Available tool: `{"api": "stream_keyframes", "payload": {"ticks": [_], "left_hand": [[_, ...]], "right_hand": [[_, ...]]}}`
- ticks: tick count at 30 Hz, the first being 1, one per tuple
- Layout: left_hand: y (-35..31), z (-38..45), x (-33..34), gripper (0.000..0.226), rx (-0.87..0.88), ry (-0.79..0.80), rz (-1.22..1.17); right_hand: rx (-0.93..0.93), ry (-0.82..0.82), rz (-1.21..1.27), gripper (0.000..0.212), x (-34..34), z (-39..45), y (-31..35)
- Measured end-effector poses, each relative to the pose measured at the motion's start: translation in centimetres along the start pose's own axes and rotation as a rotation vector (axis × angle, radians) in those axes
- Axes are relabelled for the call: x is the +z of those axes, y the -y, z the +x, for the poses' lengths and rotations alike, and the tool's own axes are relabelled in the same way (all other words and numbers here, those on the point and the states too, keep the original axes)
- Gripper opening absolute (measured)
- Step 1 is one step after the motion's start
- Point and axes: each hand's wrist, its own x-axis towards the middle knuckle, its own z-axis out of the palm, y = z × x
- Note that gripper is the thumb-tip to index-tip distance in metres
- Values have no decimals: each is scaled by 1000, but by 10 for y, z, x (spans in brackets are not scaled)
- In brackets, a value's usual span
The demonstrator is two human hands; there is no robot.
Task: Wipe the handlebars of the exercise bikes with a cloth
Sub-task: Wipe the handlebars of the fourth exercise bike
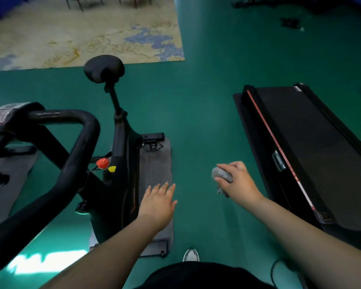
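One cloth [222, 175] in right hand [238, 182] | left hand [157, 202] flat | console label [0, 114] unreadable

Gym — exercise bike [121, 155], treadmill [313, 147], green floor [196, 101].

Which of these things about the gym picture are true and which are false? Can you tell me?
1. The right hand holds a grey cloth. True.
2. The left hand grips the handlebar. False: the left hand is open with straight fingers, held over the floor mat beside the bike, and touches no handlebar.
3. The bike's saddle is black. True.
4. The cloth is wiping the handlebar now. False: the cloth is bunched in the right hand over the green floor, away from the bike.
5. A treadmill lies to the right of the person. True.
6. The knob on the bike frame is blue. False: it is orange-red.
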Motion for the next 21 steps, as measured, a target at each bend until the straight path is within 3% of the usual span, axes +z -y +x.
{"api": "stream_keyframes", "payload": {"ticks": [10,21], "left_hand": [[34,14,-3,58,-277,-49,-122],[21,39,-10,57,-852,-124,-284]], "right_hand": [[-229,228,-63,40,39,100,41],[-642,627,-161,41,69,223,103]]}}
